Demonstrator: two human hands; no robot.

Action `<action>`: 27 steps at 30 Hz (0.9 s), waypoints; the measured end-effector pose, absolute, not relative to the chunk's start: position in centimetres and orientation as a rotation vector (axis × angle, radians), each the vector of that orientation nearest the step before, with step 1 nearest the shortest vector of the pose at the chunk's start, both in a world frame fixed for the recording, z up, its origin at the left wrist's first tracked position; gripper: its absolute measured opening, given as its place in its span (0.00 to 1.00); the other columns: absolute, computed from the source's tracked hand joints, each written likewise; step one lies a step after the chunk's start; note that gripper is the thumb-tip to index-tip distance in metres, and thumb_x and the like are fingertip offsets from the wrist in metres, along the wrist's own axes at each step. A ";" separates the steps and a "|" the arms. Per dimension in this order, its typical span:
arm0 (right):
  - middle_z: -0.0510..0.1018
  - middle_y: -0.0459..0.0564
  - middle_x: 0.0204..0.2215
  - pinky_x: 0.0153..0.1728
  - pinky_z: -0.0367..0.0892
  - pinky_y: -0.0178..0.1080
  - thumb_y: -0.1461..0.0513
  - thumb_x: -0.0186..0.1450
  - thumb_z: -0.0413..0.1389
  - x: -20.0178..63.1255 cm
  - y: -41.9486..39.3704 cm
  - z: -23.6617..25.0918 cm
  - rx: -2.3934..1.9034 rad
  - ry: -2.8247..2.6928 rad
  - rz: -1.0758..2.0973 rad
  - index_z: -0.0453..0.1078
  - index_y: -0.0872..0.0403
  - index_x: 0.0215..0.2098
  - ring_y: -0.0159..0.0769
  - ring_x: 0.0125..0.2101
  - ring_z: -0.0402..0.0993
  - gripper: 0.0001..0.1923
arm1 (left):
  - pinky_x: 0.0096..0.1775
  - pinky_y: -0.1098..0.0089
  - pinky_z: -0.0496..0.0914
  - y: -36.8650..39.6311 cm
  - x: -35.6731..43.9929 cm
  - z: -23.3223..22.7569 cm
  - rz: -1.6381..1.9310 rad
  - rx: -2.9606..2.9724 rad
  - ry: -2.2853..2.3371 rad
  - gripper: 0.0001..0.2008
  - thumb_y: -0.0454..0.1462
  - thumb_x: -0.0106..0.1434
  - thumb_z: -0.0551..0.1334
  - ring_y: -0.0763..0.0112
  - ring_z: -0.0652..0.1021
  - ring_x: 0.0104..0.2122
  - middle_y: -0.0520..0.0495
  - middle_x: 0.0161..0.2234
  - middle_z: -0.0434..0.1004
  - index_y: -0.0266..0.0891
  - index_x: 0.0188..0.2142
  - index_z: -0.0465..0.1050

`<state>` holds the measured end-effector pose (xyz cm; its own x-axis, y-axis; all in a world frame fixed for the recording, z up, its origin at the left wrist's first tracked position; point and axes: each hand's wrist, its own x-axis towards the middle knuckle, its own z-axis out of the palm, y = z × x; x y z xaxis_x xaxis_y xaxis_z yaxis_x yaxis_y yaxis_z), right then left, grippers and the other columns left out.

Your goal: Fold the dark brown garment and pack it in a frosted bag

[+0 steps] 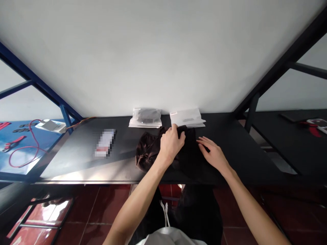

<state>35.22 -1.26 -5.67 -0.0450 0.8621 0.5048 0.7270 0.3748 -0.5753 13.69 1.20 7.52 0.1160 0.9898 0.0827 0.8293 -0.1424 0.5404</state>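
Note:
A dark brown, slightly shiny cloth lies bunched and folded on the black table in front of me. What kind of item the cloth is, I cannot make out. My left hand is over its far middle part, with fingers curled around the fabric and the thumb pointing forward. At the cloth's right edge is my right hand, its fingers stretched out and slightly apart. Its fingertips are at or just beside the dark fabric, and nothing is gripped in it.
Against the wall stand a clear plastic bag stack with dark contents and a whiter bag stack. A blurred-out object lies left. Beyond the frame bars, a blue table holds a red cable and a white device.

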 end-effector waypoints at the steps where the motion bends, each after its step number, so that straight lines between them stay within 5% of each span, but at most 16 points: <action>1: 0.85 0.54 0.52 0.59 0.74 0.59 0.55 0.74 0.51 35.4 -1.4 -5.9 -1.394 -1.796 0.203 0.82 0.48 0.48 0.51 0.57 0.79 0.17 | 0.48 0.60 0.73 1.0 14.1 7.2 0.629 2.040 1.726 0.15 0.44 0.72 0.62 0.50 0.83 0.47 0.36 0.49 0.82 0.39 0.53 0.70; 8: 0.86 0.54 0.46 0.53 0.78 0.54 0.56 0.73 0.52 35.4 -2.4 -5.3 -1.443 -1.670 0.162 0.81 0.47 0.46 0.49 0.48 0.83 0.15 | 0.47 0.59 0.75 -0.8 16.0 3.3 0.421 2.065 1.543 0.13 0.43 0.73 0.60 0.51 0.84 0.45 0.35 0.47 0.82 0.38 0.51 0.73; 13: 0.86 0.54 0.41 0.49 0.79 0.51 0.54 0.74 0.53 34.4 -3.5 -3.8 -1.413 -1.657 0.164 0.81 0.47 0.43 0.48 0.42 0.83 0.14 | 0.48 0.61 0.75 -0.4 14.9 2.4 0.599 1.918 1.514 0.09 0.39 0.71 0.61 0.54 0.84 0.45 0.39 0.44 0.84 0.40 0.49 0.75; 22: 0.79 0.57 0.58 0.59 0.74 0.57 0.52 0.73 0.53 33.2 -3.8 -5.3 -1.366 -1.937 0.142 0.79 0.47 0.54 0.53 0.60 0.74 0.18 | 0.42 0.70 0.75 1.0 11.2 1.0 1.069 1.424 1.232 0.09 0.42 0.69 0.61 0.66 0.82 0.41 0.47 0.39 0.82 0.39 0.43 0.72; 27: 0.79 0.57 0.56 0.58 0.74 0.57 0.50 0.73 0.53 33.6 -3.5 -5.8 -1.394 -1.922 0.140 0.80 0.46 0.52 0.53 0.58 0.75 0.18 | 0.45 0.63 0.76 0.9 7.7 2.1 0.998 1.469 1.605 0.13 0.42 0.67 0.64 0.58 0.83 0.43 0.45 0.39 0.83 0.41 0.49 0.72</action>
<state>33.63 -3.52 -5.77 -0.1310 0.8569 0.4986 0.7753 0.4020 -0.4871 7.67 0.91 2.12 -0.0807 0.9967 -0.0126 0.4298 0.0462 0.9017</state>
